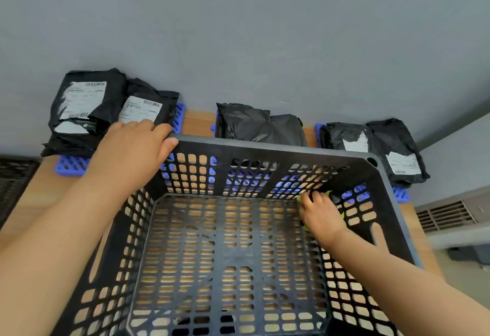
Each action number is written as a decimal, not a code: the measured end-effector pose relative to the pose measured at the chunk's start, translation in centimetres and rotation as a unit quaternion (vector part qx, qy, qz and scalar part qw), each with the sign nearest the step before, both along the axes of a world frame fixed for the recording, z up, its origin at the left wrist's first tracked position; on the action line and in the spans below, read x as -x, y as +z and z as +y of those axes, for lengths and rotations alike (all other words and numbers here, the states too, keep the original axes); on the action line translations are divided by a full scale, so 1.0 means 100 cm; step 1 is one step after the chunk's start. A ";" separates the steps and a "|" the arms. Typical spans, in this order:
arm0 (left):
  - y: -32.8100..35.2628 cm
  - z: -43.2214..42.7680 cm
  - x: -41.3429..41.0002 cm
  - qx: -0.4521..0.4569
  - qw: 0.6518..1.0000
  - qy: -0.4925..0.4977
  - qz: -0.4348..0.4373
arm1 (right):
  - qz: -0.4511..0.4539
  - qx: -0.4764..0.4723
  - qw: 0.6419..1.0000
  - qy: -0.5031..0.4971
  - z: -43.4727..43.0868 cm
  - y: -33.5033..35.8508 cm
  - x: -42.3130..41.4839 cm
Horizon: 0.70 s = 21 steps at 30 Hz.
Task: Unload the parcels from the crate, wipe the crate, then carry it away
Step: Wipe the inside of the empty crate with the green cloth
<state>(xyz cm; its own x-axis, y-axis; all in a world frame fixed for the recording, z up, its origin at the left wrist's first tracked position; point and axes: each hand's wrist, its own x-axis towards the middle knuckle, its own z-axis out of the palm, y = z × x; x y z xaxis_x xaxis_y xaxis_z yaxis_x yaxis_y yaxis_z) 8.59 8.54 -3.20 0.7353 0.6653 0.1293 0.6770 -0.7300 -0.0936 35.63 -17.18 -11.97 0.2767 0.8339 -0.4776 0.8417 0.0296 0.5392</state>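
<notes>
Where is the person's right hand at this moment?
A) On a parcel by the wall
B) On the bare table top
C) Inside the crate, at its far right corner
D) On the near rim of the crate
C: the right hand is down inside the crate, at the far right corner, pressing a yellow-green cloth, while the left hand grips the far rim.

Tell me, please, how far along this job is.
Done: the crate holds no parcels; they lie behind it. In hand: the right hand holds a cloth in its far right corner while the left hand holds the rim. Left: finishing the wipe, then carrying it away.
</notes>
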 end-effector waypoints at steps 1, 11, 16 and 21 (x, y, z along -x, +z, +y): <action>0.000 0.000 -0.001 0.001 1.000 0.000 0.001 | 0.033 -0.021 0.999 -0.024 0.000 -0.005 0.003; -0.002 0.002 -0.001 -0.009 1.000 -0.005 0.007 | 0.162 -0.294 0.873 -0.354 0.007 -0.042 0.019; -0.004 0.003 -0.002 -0.005 1.000 -0.001 0.006 | 0.210 -0.289 0.815 -0.457 0.010 -0.069 0.046; -0.003 0.003 -0.002 0.011 1.000 0.000 0.001 | 0.172 -0.273 0.869 -0.375 0.006 -0.072 0.051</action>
<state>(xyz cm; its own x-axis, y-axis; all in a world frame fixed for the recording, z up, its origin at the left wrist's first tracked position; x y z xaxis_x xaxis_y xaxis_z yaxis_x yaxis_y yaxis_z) 8.80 8.80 -3.53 0.7355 0.6679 0.1137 0.6768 -0.7318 -0.0796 30.57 -16.60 -19.20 0.7601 0.6084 -0.2285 0.6273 -0.7787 0.0135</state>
